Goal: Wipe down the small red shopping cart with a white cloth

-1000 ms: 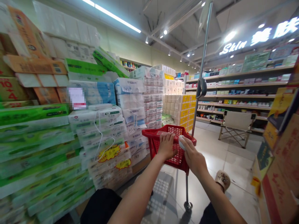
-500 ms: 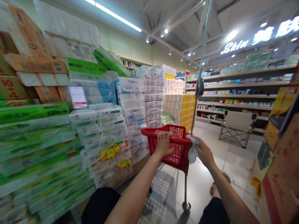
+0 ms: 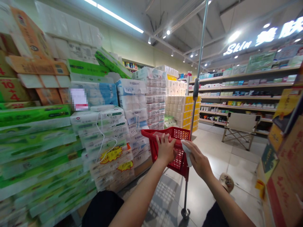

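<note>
The near right corner of a red basket has shifted left in the last half second, along with a metal pole and its dark clip, while a right hand and its white cloth have travelled the same way. The fingers of the left hand, across the near rim, have fanned wider apart. The right grip pinches the cloth against the rim's right end; whether the left grip closes beneath the rim, one cannot tell. The basket hangs in front of the person above the shop floor, mouth upward, near rim running left to right and sloping toward the right hand; its long axis is hard to make out. Red lattice walls fill what shows of its inside. The cloth's long axis drops down the basket's corner, lower end free. The pole rises at the basket's right side, top leaning right, and a metal foot sits beneath. Wrapped paper packs are stacked at left; beyond a folding chair, shelves carry rows of small boxes and bottles
</note>
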Available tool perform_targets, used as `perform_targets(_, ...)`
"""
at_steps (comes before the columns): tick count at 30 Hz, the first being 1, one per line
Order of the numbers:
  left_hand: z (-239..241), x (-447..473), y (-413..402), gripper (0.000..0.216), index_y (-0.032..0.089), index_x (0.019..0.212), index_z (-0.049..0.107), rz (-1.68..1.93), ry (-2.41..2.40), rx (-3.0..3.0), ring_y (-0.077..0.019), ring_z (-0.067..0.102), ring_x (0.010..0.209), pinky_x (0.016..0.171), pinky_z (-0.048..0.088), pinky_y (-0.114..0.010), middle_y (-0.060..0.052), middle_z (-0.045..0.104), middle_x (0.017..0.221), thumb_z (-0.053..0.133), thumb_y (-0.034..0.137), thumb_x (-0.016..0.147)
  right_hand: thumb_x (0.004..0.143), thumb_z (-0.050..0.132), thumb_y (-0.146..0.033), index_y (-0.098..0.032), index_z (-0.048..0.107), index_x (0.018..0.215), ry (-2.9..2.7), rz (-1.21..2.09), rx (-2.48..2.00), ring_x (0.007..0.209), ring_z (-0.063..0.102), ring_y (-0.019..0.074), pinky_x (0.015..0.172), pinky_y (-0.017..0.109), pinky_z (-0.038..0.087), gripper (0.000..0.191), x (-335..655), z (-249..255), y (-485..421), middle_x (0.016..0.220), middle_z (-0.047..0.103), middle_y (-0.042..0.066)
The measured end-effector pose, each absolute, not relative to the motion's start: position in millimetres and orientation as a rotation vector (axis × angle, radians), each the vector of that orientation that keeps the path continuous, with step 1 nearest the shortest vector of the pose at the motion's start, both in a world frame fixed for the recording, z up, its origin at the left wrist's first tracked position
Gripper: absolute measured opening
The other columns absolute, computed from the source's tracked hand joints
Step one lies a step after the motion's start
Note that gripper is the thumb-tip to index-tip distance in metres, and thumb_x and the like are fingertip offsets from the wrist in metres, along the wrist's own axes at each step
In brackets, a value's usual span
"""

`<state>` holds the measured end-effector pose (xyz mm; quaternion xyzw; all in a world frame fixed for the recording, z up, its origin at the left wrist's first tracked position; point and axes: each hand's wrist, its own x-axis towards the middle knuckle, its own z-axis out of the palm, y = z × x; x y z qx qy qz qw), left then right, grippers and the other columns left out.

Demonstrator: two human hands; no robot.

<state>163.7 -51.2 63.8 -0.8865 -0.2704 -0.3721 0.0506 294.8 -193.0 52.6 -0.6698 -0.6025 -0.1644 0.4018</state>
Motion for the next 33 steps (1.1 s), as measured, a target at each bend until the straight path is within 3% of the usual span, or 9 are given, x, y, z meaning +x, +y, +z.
perform_targets(4, 63.4, 164.0, -47.5, 0.05, 0.027, 0.114, 0.058, -1.141, -0.825, -2.711, -0.0382, 0.025, 0.137, 0.116, -0.001, -0.067, -0.01, 0.038, 0.142, 0.074, 0.026, 0.066, 0.087, 0.038, -0.013, -0.036, 0.049, 0.137, -1.43, -0.316, -1.598, 0.128, 0.051, 0.0166, 0.102, 0.035, 0.047, 0.056, 323.0, 43.1, -177.6, 0.14, 0.054, -0.003)
perform_targets(7, 64.3, 163.9, -43.8, 0.051, 0.027, 0.113, 0.058, -1.143, -0.823, -2.731, -0.0383, 0.025, 0.137, 0.115, -0.002, -0.067, -0.01, 0.037, 0.141, 0.074, 0.025, 0.065, 0.085, 0.038, -0.014, -0.033, 0.05, 0.136, -1.325, -0.232, -1.572, 0.123, 0.055, 0.0182, 0.103, 0.04, 0.047, 0.055, 334.7, 34.6, -167.2, 0.135, 0.058, -0.001)
perform_targets(11, 64.4, 159.7, -39.8, 0.051, 0.027, 0.115, 0.058, -1.139, -0.827, -2.73, -0.0377, 0.024, 0.138, 0.116, -0.001, -0.066, -0.01, 0.038, 0.142, 0.072, 0.024, 0.066, 0.088, 0.037, -0.014, -0.034, 0.045, 0.141, -1.318, -0.303, -1.594, 0.127, 0.052, 0.0195, 0.103, 0.041, 0.047, 0.057, 316.1, 32.5, -171.2, 0.142, 0.053, 0.0)
perform_targets(18, 62.6, 145.4, -34.2, 0.049, 0.026, 0.117, 0.056, -1.13, -0.8, -2.752, -0.0347, 0.024, 0.14, 0.117, 0.004, -0.063, -0.009, 0.039, 0.144, 0.07, 0.027, 0.07, 0.093, 0.033, -0.015, -0.042, 0.031, 0.15, -1.575, -0.447, -1.65, 0.13, 0.051, 0.0171, 0.091, 0.028, 0.055, 0.063, 273.3, 42.7, -194.1, 0.153, 0.04, -0.004)
perform_targets(26, 63.1, 143.3, -30.1, 0.047, 0.026, 0.113, 0.056, -1.128, -0.733, -2.778, -0.0343, 0.026, 0.14, 0.118, 0.004, -0.062, -0.008, 0.039, 0.144, 0.071, 0.026, 0.068, 0.091, 0.032, -0.014, -0.035, 0.037, 0.147, -1.446, -0.36, -1.523, 0.137, 0.042, 0.0173, 0.111, 0.042, 0.041, 0.061, 308.2, 23.8, -176.6, 0.149, 0.045, -0.002)
perform_targets(29, 62.9, 142.2, -26.5, 0.051, 0.026, 0.114, 0.054, -1.105, -0.735, -2.8, -0.0337, 0.024, 0.142, 0.119, 0.004, -0.061, -0.008, 0.038, 0.145, 0.072, 0.026, 0.067, 0.091, 0.033, -0.015, -0.036, 0.033, 0.15, -1.399, -0.377, -1.586, 0.134, 0.045, 0.0187, 0.104, 0.04, 0.048, 0.063, 303.6, 22.1, -179.1, 0.151, 0.042, -0.002)
perform_targets(33, 65.7, 142.2, -23.8, 0.063, 0.023, 0.122, 0.049, -1.06, -0.722, -2.832, -0.0318, 0.015, 0.147, 0.121, 0.008, -0.055, -0.01, 0.03, 0.153, 0.073, 0.023, 0.064, 0.092, 0.034, -0.014, -0.042, 0.022, 0.153, -1.472, -0.456, -1.716, 0.123, 0.057, 0.0187, 0.083, 0.028, 0.059, 0.068, 282.3, 31.8, -188.5, 0.156, 0.034, -0.004)
